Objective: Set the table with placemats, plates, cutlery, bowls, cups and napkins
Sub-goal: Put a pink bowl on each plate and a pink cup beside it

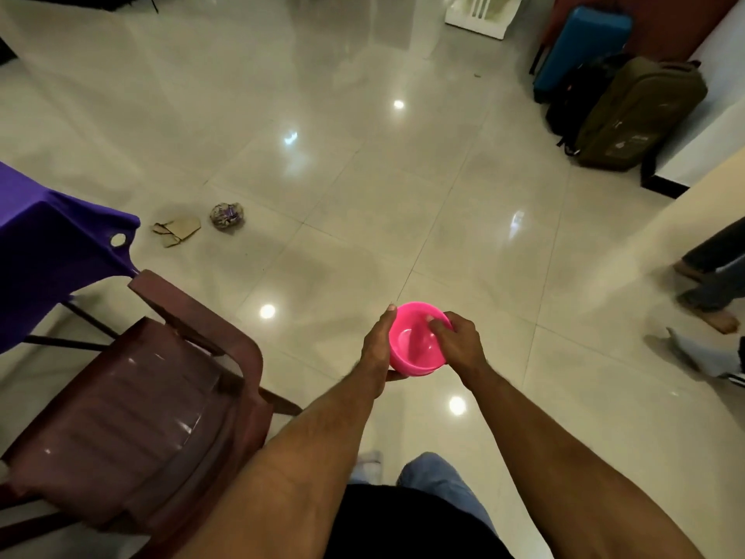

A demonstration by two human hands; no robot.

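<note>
Both hands hold a small round pink plastic bowl (417, 340) in the air above the glossy tiled floor (363, 163): the left hand (377, 349) cups its side and bottom with the fingers curled under it, and the right hand (457, 342) grips the rim, with fingertips inside the bowl. To the left stand a dark brown plastic chair (133, 417) and a counter under a purple cloth (48, 236), well apart from the bowl.

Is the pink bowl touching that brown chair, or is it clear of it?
Apart. The head view shows the pink bowl held between the left hand and the right hand, with bare floor showing between it and the brown chair.
</note>
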